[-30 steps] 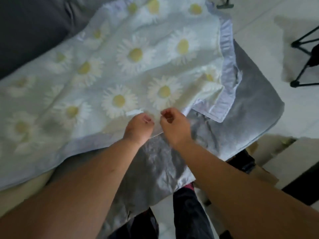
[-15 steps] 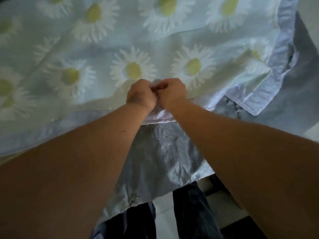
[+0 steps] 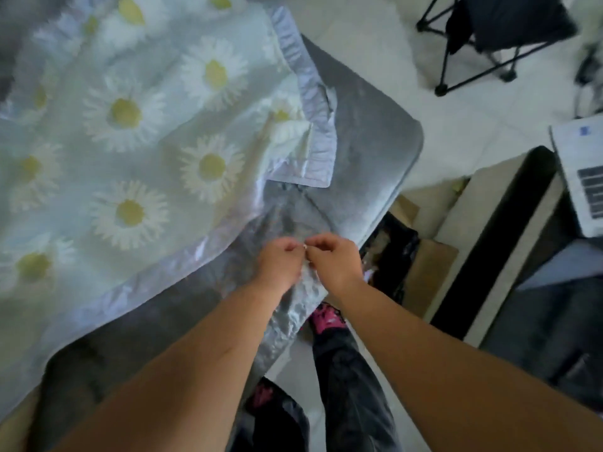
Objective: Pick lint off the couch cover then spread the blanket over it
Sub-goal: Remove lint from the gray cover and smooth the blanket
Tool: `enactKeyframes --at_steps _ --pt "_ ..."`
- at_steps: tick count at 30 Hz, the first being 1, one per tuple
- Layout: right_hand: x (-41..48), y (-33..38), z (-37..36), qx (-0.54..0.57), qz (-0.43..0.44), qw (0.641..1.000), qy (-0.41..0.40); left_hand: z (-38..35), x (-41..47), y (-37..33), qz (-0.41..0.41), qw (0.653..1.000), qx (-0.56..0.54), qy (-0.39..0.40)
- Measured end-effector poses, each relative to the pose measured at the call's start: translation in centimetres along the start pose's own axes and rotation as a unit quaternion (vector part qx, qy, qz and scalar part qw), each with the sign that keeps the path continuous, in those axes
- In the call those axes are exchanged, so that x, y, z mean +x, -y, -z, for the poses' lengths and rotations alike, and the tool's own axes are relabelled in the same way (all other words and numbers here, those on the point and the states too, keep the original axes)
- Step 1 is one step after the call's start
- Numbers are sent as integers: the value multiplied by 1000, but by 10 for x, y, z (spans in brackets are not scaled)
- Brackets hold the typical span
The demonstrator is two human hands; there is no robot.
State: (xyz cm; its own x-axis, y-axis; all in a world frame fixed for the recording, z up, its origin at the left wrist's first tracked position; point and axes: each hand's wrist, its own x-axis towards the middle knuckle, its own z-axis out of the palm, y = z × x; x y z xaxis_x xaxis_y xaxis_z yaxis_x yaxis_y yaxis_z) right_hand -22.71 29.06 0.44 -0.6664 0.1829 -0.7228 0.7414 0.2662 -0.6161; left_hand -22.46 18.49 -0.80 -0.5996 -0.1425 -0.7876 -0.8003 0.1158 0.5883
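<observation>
A pale blanket [image 3: 130, 151] printed with daisies and edged in a satin border lies across the couch. Its near right corner is folded back on itself. The grey couch cover [image 3: 368, 148] shows beyond the blanket's right edge and hangs over the couch's front. My left hand [image 3: 280, 259] and my right hand [image 3: 336, 259] meet above the grey cover's front edge, fingertips pinched together. A tiny white speck [image 3: 305, 246], probably lint, sits between them. Which hand holds it I cannot tell.
A black folding chair [image 3: 489, 31] stands on the light floor at the upper right. Cardboard [image 3: 424, 275] and a dark bag lie beside the couch's corner. A white box with a barcode [image 3: 584, 177] rests at the right edge. My legs and a pink slipper [image 3: 326, 316] are below.
Both hands left the blanket's near border and came back toward me and to the right, now pinching over the grey cover. The view swung right, showing floor and chair.
</observation>
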Motion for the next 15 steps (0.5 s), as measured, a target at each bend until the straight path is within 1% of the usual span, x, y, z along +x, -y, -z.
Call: enactKeyframes --at_steps 2,5,6,8,11,15 --pt "6 -30 39 69 -54 995 -44 -50 0 4 -6 999 33 19" --pt "24 -82 88 152 -135 975 -90 -124 15 21 -12 994 91 64" --pt "32 -98 101 172 -158 967 -104 -145 22 29 -9 991 113 77" --pt "58 -133 121 208 -197 951 -120 -186 42 49 13 988 124 94" --pt "105 -178 137 221 -220 941 -129 -237 82 83 46 986 110 113" --pt "155 -215 137 220 -226 938 -143 -268 123 114 49 987 108 107"
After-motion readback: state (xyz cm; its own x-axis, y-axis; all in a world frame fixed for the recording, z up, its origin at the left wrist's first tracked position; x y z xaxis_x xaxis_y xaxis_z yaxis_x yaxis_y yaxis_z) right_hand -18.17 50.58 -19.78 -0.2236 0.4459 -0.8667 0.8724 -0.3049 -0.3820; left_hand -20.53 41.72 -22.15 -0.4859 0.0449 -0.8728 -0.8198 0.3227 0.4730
